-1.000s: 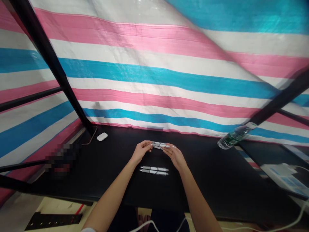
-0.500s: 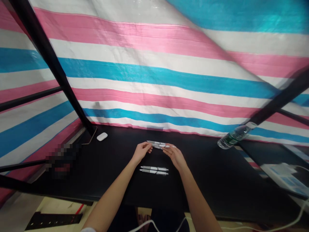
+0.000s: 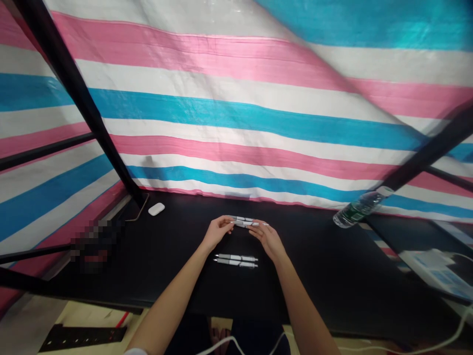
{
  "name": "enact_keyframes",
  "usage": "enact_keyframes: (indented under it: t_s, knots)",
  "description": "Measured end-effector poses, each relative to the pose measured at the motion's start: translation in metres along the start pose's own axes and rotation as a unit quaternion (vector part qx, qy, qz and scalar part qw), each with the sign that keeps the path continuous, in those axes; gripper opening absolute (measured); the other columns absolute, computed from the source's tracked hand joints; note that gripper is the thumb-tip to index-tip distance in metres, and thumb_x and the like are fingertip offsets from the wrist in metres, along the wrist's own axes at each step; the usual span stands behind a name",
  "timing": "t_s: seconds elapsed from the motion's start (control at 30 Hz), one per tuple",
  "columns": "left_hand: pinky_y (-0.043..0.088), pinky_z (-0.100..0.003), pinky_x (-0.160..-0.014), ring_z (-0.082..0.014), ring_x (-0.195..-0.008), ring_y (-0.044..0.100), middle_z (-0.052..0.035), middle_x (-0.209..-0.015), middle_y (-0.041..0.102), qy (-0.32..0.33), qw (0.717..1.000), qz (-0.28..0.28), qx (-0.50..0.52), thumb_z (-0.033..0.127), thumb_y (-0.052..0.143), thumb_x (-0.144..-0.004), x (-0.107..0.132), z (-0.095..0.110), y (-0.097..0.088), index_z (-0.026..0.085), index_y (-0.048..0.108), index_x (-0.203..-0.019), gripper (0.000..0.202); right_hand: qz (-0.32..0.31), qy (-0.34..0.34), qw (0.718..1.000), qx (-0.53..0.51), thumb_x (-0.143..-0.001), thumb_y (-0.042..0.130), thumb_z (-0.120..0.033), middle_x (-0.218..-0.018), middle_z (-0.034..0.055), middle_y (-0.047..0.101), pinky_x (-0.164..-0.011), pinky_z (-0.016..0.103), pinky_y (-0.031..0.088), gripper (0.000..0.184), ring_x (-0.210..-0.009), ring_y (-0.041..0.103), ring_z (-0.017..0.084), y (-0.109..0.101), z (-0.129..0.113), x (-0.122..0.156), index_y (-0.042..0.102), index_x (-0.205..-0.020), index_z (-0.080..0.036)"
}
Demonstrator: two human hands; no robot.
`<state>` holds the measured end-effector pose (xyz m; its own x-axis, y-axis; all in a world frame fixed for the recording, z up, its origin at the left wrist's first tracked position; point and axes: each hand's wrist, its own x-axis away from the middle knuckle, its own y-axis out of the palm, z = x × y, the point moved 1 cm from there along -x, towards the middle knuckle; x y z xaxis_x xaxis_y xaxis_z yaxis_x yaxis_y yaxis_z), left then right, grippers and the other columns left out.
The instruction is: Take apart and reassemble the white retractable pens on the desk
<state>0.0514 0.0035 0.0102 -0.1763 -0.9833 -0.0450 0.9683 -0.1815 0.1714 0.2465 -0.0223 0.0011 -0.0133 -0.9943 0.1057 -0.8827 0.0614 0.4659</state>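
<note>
Both my hands meet over the middle of a black table point(image 3: 332, 276). My left hand point(image 3: 216, 232) pinches the left ends of a small bunch of white pens point(image 3: 244, 222), its fingers closed on them. The fingers of my right hand point(image 3: 269, 239) are curled round the right ends of the same pens. The pens are held level, a little above the table. Two more white pens point(image 3: 236, 260) lie side by side on the table just in front of my hands.
A small white case point(image 3: 156, 209) lies at the back left by a black post point(image 3: 74, 98). A clear water bottle point(image 3: 360, 208) leans at the back right. A striped pink, blue and white tarp point(image 3: 236, 108) hangs behind. White cables point(image 3: 424, 340) run along the near right.
The held pens shifted slightly between my fingers; my left fingertips closed further over their left ends. The two pens on the table did not move.
</note>
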Motion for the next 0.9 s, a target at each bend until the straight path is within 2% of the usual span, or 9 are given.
enact_keyframes:
  t_s: [0.2,0.43,0.53,0.67,0.73,0.8,0.9]
  knots:
    - [0.044,-0.024,-0.053,-0.0113,-0.057,0.055,-0.0035,-0.065,0.062,-0.022,1.000,0.006,-0.016,0.047,0.073,-0.067,-0.001,-0.003,0.000,0.012,0.068,-0.075,0.037,-0.006,0.001,1.000,0.007,-0.070,0.075,-0.046,-0.093,0.0082,0.073,-0.089,0.041,0.053,0.034,-0.095,0.069,0.027,0.001,-0.002,0.000,0.070,-0.090,-0.019]
    - [0.045,-0.025,-0.057,-0.0123,-0.062,0.057,-0.0043,-0.071,0.064,-0.010,1.000,-0.023,-0.017,0.046,0.074,-0.068,0.001,-0.001,0.003,0.011,0.069,-0.083,0.038,0.025,0.005,0.999,-0.040,-0.070,0.076,-0.041,-0.091,0.0064,0.074,-0.083,0.034,0.056,0.035,-0.090,0.070,0.022,-0.006,0.003,-0.005,0.070,-0.097,-0.019]
    - [0.044,-0.025,-0.056,-0.0118,-0.061,0.056,-0.0044,-0.071,0.063,-0.019,0.999,-0.032,-0.004,0.050,0.070,-0.071,0.001,0.000,0.004,0.011,0.068,-0.085,0.041,0.047,0.007,0.995,-0.089,-0.071,0.075,-0.041,-0.087,0.0059,0.073,-0.085,0.034,0.055,0.029,-0.089,0.070,0.021,-0.010,0.003,-0.009,0.069,-0.089,-0.019]
    - [0.043,-0.025,-0.055,-0.0111,-0.058,0.055,-0.0042,-0.070,0.062,-0.032,0.999,-0.001,0.035,0.054,0.065,-0.074,0.000,0.002,0.001,0.010,0.067,-0.090,0.046,0.109,-0.025,0.976,-0.184,-0.073,0.073,-0.041,-0.083,0.0025,0.072,-0.087,0.036,0.054,0.022,-0.089,0.068,0.020,-0.017,-0.005,-0.014,0.061,-0.069,-0.022]
    - [0.043,-0.025,-0.055,-0.0108,-0.057,0.055,-0.0040,-0.069,0.062,-0.035,0.998,0.014,0.048,0.054,0.065,-0.074,-0.001,0.002,-0.001,0.010,0.066,-0.089,0.046,0.133,-0.051,0.965,-0.220,-0.076,0.070,-0.038,-0.077,-0.0005,0.069,-0.082,0.034,0.054,0.021,-0.082,0.067,0.017,-0.020,-0.009,-0.014,0.058,-0.067,-0.023]
    - [0.043,-0.025,-0.055,-0.0107,-0.057,0.054,-0.0037,-0.068,0.061,-0.035,0.998,0.020,0.057,0.053,0.065,-0.074,-0.002,0.002,-0.002,0.010,0.066,-0.088,0.046,0.133,-0.075,0.958,-0.241,-0.078,0.068,-0.033,-0.069,-0.0041,0.063,-0.069,0.029,0.053,0.016,-0.066,0.062,0.011,-0.023,-0.012,-0.013,0.058,-0.072,-0.023]
    - [0.042,-0.025,-0.054,-0.0106,-0.056,0.054,-0.0034,-0.067,0.061,-0.036,0.997,0.023,0.061,0.052,0.065,-0.073,-0.003,0.001,-0.003,0.010,0.066,-0.087,0.044,0.087,-0.105,0.958,-0.253,-0.081,0.065,-0.028,-0.055,-0.0089,0.044,-0.049,0.024,0.041,0.010,-0.045,0.043,0.007,-0.023,-0.016,-0.009,0.057,-0.080,-0.023]
